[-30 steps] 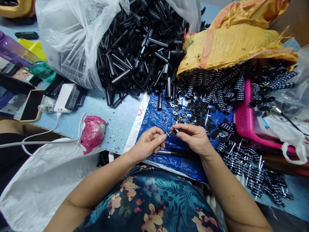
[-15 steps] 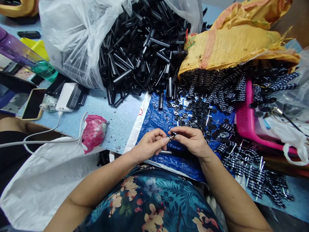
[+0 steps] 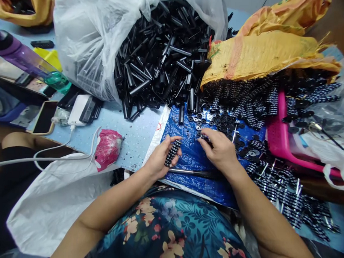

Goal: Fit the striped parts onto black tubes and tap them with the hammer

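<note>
My left hand (image 3: 160, 158) is wrapped round a black-and-white patterned piece (image 3: 173, 152), which lies slanted across its fingers. To the right, my right hand (image 3: 218, 149) has its thumb and fingers bent over the near edge of a heap of small black discs (image 3: 217, 121); what lies between its fingertips is too small to make out. A dark rod with a silver end (image 3: 187, 171) lies on the blue sheet (image 3: 185, 135) below both hands.
A clear plastic bag (image 3: 87, 39) of black tubes (image 3: 139, 86) stands behind. At right are a yellow sack (image 3: 256, 53), a pink basket (image 3: 281, 136) and patterned pieces with metal pins (image 3: 291, 193). A pink wrapped bundle (image 3: 107, 149), phone (image 3: 44, 117) and white cable sit left.
My hands have moved apart from their meeting point. The left has turned, showing the patterned piece across its fingers; the right has shifted to the discs. The view has shifted slightly.
</note>
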{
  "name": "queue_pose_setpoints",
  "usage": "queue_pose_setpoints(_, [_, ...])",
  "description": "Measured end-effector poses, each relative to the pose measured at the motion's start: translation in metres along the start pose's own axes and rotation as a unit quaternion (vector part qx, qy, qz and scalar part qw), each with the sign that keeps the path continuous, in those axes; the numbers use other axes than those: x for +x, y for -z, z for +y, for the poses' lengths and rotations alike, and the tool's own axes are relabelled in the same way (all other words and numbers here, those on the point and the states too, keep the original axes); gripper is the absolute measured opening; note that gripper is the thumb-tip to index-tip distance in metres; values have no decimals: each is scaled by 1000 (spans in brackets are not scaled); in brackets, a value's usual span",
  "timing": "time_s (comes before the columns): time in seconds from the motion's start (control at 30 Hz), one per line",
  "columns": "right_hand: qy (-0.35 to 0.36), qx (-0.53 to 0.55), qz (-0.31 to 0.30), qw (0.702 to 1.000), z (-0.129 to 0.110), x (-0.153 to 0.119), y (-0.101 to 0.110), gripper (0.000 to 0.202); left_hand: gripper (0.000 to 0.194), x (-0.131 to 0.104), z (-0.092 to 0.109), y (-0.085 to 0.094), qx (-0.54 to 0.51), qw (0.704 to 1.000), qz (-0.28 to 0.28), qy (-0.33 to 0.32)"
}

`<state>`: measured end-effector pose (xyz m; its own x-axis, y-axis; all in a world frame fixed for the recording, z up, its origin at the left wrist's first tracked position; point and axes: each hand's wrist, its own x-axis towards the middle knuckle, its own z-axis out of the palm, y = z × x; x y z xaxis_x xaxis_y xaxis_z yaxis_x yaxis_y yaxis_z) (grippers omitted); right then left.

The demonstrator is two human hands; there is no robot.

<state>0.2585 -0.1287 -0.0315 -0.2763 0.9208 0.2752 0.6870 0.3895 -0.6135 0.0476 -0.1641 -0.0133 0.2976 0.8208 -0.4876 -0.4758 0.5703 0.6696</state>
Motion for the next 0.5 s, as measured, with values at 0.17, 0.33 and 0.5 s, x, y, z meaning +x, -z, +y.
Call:
queue_pose_setpoints(0.17, [4, -175, -73, 982, 15, 18, -5, 26, 49, 3, 6, 2, -33, 999, 12, -22])
queue_pose_setpoints(0.33, [-67, 148, -9, 987, 2, 3, -1, 19, 35, -1, 9, 1, 17, 999, 24, -32])
queue_pose_setpoints(0.5, [-143, 207, 31, 967, -8, -20, -9, 27, 30, -1, 5, -14, 49, 998, -43, 6])
